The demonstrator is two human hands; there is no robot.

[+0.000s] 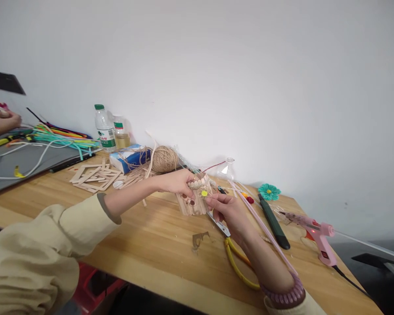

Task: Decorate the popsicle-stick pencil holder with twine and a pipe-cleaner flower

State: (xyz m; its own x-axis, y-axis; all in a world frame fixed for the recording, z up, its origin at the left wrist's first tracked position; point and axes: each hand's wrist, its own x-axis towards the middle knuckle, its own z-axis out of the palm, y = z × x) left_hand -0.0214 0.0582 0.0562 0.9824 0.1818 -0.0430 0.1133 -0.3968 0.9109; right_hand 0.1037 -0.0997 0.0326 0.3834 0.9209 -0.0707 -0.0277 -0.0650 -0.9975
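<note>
My left hand [180, 181] grips the upper left of a small craft-stick panel [192, 208] above the table. Dark round spots and a row of pale rounded pieces show on its face. At the panel's right side, the closed fingertips of my right hand [228, 212] pinch a small bright yellow piece [204, 193] against or just in front of it. Whether it is stuck on, I cannot tell. Scissors with yellow handles [231, 258] lie under my right hand, blades partly hidden. A scrap of brown see-through material [200, 239] rests nearer to me.
A pink glue gun [321, 236], a dark green cutter [272, 223] and a teal flower [269, 191] lie right. Behind are a twine ball [164, 159], tissue pack [128, 158], bottle [104, 129] and stick frames [95, 177]. Another person's hand [3, 122] is far left.
</note>
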